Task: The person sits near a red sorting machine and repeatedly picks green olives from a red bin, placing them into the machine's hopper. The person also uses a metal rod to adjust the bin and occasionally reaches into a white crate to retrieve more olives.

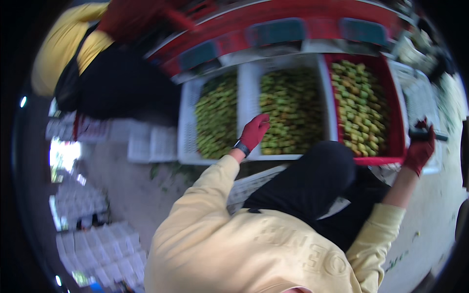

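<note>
My left hand [255, 132], in a red glove, hovers around the shared edge of two white plastic crates; its fingers are bent, and whether they hold anything is unclear. Small green-yellow fruits fill the left white crate [187, 146] and the middle white crate [280, 156]. More of them, greenish yellow with some reddish ones, lie in a red crate [397, 121] to the right. At the far right my right hand [419, 150], also gloved in red, is closed around a dark handheld object [427, 135] whose kind I cannot tell.
A red machine frame [322, 27] with blue-green openings runs behind the crates. A co-worker in a yellow top [58, 47] is close on the left. Another white crate [434, 161] stands beyond the red one. Stacked white crates [102, 252] stand at the lower left.
</note>
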`<act>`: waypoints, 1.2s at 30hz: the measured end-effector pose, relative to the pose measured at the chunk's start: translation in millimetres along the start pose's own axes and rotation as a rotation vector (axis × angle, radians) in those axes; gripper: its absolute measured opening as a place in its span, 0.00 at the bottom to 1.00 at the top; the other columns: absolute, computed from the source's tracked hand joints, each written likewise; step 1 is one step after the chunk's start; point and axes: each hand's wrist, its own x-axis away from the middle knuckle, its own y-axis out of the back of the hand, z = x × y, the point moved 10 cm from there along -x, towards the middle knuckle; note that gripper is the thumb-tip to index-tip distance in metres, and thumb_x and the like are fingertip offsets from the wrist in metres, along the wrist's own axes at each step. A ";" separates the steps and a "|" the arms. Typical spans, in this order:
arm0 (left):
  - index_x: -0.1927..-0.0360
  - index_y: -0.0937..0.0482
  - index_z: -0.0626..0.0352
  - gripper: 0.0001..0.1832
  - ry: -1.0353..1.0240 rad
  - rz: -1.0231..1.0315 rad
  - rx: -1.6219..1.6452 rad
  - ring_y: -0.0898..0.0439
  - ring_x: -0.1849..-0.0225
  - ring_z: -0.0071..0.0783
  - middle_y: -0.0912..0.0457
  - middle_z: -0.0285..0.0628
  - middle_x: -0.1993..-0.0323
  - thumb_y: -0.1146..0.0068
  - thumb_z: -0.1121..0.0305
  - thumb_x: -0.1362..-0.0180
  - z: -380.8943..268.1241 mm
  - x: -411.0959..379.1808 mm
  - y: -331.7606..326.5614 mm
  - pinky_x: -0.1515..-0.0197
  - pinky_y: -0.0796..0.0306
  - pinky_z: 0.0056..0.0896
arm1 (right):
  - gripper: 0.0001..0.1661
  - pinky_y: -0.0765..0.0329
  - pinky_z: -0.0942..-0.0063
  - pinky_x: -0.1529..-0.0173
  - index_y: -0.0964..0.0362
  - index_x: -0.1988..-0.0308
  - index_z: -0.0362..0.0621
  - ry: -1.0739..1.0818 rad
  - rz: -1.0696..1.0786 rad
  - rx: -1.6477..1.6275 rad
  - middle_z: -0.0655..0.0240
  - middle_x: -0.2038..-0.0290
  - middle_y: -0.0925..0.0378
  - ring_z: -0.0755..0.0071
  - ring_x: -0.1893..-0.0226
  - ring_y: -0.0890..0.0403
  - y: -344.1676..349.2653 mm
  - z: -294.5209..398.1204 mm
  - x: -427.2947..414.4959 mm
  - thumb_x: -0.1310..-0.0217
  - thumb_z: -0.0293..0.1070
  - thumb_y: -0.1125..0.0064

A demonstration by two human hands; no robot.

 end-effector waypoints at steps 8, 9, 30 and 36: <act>0.44 0.27 0.58 0.21 -0.700 0.510 -0.288 0.27 0.42 0.50 0.25 0.51 0.44 0.44 0.73 0.44 -182.7 -60.7 -261.3 0.42 0.30 0.41 | 0.19 0.25 0.66 0.49 0.34 0.53 0.28 0.318 -0.144 -0.203 0.55 0.62 0.23 0.61 0.64 0.22 6.4 93.0 24.2 0.39 0.31 0.43; 0.41 0.30 0.58 0.25 -0.684 0.561 -0.310 0.30 0.40 0.51 0.28 0.53 0.41 0.43 0.73 0.44 -184.6 -69.2 -294.6 0.39 0.33 0.42 | 0.20 0.25 0.66 0.49 0.35 0.53 0.28 0.368 -0.161 -0.210 0.55 0.62 0.24 0.61 0.64 0.22 10.3 106.8 27.8 0.39 0.31 0.43; 0.46 0.23 0.49 0.25 -0.369 0.442 -1.064 0.42 0.32 0.50 0.32 0.47 0.38 0.50 0.48 0.44 -154.9 -265.9 -536.4 0.34 0.47 0.59 | 0.18 0.24 0.67 0.49 0.37 0.52 0.28 0.496 -0.249 -0.260 0.50 0.56 0.27 0.65 0.62 0.22 17.5 137.4 55.3 0.36 0.29 0.45; 0.42 0.29 0.53 0.31 -0.730 0.559 -0.759 0.41 0.34 0.56 0.34 0.60 0.40 0.45 0.49 0.48 -187.0 -125.3 -526.4 0.33 0.54 0.63 | 0.16 0.26 0.62 0.47 0.32 0.54 0.28 0.449 -0.300 -0.296 0.49 0.57 0.24 0.59 0.61 0.22 17.9 123.3 48.9 0.34 0.32 0.48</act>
